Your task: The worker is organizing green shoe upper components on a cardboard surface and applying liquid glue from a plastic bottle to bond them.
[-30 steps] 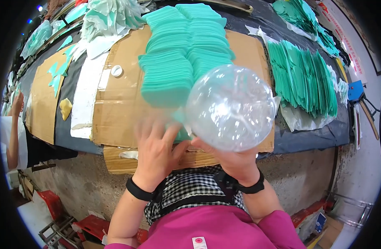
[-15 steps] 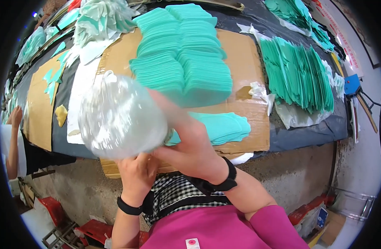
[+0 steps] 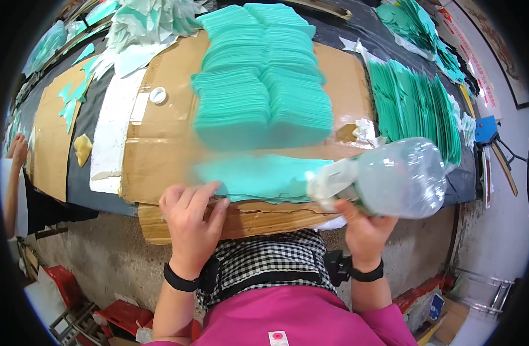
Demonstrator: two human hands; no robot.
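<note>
My right hand [image 3: 368,230] grips a clear plastic bottle [image 3: 400,179] near its pale neck end, which points left over the right end of a small pile of teal insole-shaped sheets [image 3: 253,176]. The bottle lies tilted nearly sideways, and a brush or nozzle at its neck cannot be made out. By the left end of that pile, my left hand [image 3: 192,222] is open, fingers apart and bent, the tips at the sheets' near edge. Behind it stand two tall side-by-side rows of stacked teal sheets [image 3: 261,86].
Cardboard [image 3: 157,130] covers the table under the sheets, with a white ring [image 3: 157,95] on it. Darker green sheets [image 3: 417,109] stand bundled at right. Pale scraps [image 3: 143,34] heap at back left. Another person's hand [image 3: 17,151] shows at far left.
The bottle has swung from the left, in front of both hands, to the right in my right hand. My left hand has come away from it to the pile. The white ring is now visible.
</note>
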